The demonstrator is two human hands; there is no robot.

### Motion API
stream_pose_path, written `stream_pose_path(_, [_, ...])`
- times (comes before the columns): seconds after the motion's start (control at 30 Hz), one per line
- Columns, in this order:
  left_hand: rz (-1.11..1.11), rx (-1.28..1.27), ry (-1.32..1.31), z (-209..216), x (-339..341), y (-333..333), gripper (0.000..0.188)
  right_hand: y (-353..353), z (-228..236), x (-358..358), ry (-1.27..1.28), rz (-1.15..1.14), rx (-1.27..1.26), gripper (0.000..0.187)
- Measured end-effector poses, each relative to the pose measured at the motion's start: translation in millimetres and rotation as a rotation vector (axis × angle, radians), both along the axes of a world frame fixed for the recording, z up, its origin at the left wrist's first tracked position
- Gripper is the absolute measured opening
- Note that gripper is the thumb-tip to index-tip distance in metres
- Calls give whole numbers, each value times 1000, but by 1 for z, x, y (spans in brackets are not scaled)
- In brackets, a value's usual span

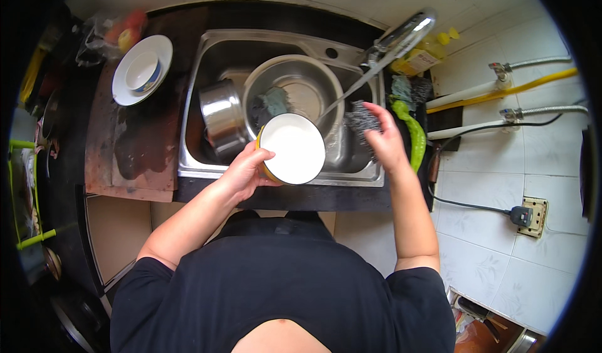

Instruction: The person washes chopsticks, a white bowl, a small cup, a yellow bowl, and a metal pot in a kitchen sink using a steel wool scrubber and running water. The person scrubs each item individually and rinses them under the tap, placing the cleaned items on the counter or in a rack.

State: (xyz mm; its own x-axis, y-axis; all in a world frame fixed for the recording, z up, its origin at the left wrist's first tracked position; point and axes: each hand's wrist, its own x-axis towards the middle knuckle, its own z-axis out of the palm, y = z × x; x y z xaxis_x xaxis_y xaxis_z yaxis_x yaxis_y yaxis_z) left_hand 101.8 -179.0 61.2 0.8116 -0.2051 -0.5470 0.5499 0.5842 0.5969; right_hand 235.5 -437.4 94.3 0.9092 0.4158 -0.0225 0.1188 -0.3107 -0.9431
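My left hand grips a bowl, white inside with a yellow outer wall, held over the front rim of the steel sink. A thin stream of water runs from the tap into the bowl. My right hand holds a steel wool scrubber just to the right of the bowl, above the sink's right side.
In the sink sit a large steel basin with a dark cloth and a steel pot on its side. A white plate with a small bowl rests on the left counter. A green pepper and a yellow bottle lie at the right.
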Motion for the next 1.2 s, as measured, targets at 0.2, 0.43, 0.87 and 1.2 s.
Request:
stream_pose_path(0.2, [-27, -112, 95, 5, 37, -83, 32, -22, 14, -2, -295, 428, -211, 38])
stream_pose_path(0.43, [127, 252, 15, 18, 90, -159, 53, -96, 1, 86, -225, 109, -269, 35])
stream_pose_path(0.87, [189, 1715, -765, -16, 91, -189, 89, -40, -119, 66, -461, 278, -262, 45])
stream_pose_path(1.2, [233, 140, -164, 10, 146, -218, 67, -119, 13, 191, -344, -305, 260, 26])
